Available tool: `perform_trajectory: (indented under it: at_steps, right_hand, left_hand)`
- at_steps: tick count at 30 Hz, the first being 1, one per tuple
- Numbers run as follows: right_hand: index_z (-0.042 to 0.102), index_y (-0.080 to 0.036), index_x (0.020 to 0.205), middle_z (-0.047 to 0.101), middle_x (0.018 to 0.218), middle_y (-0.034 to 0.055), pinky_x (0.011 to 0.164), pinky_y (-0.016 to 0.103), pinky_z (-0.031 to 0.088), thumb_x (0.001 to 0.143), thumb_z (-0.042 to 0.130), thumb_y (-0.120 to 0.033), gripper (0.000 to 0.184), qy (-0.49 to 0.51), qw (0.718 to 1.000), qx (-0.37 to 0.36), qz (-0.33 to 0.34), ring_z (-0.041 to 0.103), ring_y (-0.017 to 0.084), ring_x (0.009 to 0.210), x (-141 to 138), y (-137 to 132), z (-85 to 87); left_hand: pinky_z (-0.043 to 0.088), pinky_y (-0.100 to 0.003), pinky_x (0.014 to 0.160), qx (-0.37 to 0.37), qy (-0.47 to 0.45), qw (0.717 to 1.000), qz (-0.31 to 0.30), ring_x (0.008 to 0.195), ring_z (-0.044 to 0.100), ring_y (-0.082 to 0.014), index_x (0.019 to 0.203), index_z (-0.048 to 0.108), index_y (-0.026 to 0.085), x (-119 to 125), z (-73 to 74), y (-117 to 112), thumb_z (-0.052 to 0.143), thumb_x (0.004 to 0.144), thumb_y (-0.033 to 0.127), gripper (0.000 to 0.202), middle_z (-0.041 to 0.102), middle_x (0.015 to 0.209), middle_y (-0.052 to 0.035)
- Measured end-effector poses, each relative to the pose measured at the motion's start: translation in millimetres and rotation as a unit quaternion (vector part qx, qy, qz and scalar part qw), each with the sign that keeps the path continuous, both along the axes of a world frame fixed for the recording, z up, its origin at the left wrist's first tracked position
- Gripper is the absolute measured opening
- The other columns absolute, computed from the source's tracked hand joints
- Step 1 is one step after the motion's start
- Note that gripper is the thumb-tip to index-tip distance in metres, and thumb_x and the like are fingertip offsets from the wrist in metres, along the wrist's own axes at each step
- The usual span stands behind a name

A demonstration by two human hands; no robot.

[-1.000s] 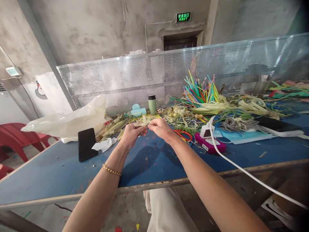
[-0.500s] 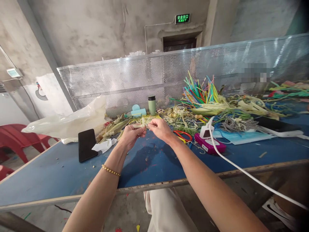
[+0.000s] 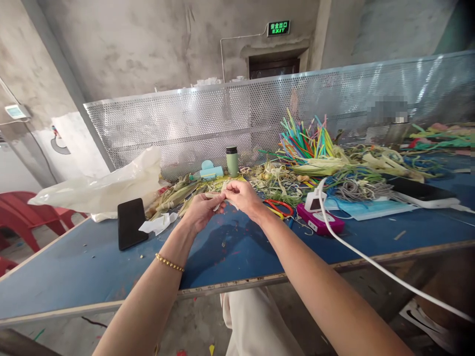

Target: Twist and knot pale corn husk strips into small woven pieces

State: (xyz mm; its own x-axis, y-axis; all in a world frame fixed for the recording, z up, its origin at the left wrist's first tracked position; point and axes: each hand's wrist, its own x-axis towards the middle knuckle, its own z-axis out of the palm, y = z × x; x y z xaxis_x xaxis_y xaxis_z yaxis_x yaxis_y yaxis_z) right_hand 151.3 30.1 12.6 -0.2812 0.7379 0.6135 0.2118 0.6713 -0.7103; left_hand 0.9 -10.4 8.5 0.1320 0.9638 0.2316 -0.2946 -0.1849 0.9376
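Fingers (image 3: 219,199) of the left hand (image 3: 198,213) pinch a pale strip (image 3: 212,196), closed tight, above the counter (image 3: 230,259). Those of the right hand (image 3: 243,199) meet them, closed on the strip too, their tips partly hidden. Beyond the fingers stands a green flask (image 3: 232,164); left lie white paper (image 3: 159,224) and a phone (image 3: 132,225); right, a purple box (image 3: 317,226).

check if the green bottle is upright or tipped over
Upright: the green bottle has its black lid at the top and its sides rising vertically.
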Motion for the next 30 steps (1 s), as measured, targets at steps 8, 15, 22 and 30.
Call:
perform_trajectory:
  at_steps: [8, 15, 22, 30]
  right_hand:
    - [0.049, -0.019, 0.058, 0.049, 0.059, -0.0024, 0.057, 0.025, 0.033, 0.077, 0.059, -0.029, 0.023, 0.009, 0.999, 0.006, -0.03, 0.041, 0.011, 0.059, 0, -5, 3.6]
    - [0.049, -0.019, 0.056, 0.051, 0.055, -0.0025, 0.057, 0.025, 0.034, 0.075, 0.058, -0.021, 0.021, -0.015, 0.997, 0.003, -0.072, 0.045, 0.011, 0.057, -1, -3, -0.1]
    - [0.062, -0.016, 0.062, 0.063, 0.061, 0.0007, 0.061, 0.024, 0.038, 0.074, 0.059, -0.013, 0.014, -0.098, 0.989, 0.0, -0.113, 0.054, 0.013, 0.061, 5, 4, 0.4]
    - [0.069, -0.013, 0.065, 0.067, 0.065, 0.0023, 0.06, 0.024, 0.035, 0.082, 0.06, -0.014, 0.019, -0.193, 0.979, 0.069, -0.011, 0.054, 0.011, 0.061, 6, -5, 20.5]
  left_hand:
    - [0.042, -0.024, 0.054, 0.003, 0.014, 1.0, 0.015, 0.058, 0.057, -0.0105, 0.069, 0.074, 0.009, 2, -0.5, 1, 0.088, 0.057, 0.023, 0.023, 0.065, 0.062, -0.0044]
    - [0.041, -0.022, 0.051, -0.014, 0.052, 0.999, 0.009, 0.052, 0.055, -0.0094, 0.067, 0.074, 0.009, 0, -5.1, 4, 0.088, 0.056, 0.026, 0.025, 0.065, 0.058, -0.0043]
    - [0.039, -0.022, 0.047, -0.061, 0.128, 0.99, 0.01, 0.045, 0.053, -0.009, 0.061, 0.071, 0.009, 9, -13.8, 5, 0.079, 0.065, 0.014, 0.011, 0.064, 0.053, -0.0045]
    - [0.037, -0.021, 0.044, -0.074, 0.175, 0.982, 0.019, 0.042, 0.052, -0.008, 0.056, 0.067, 0.009, 14, 1.9, -1, 0.072, 0.067, 0.005, 0.013, 0.063, 0.051, -0.0051]
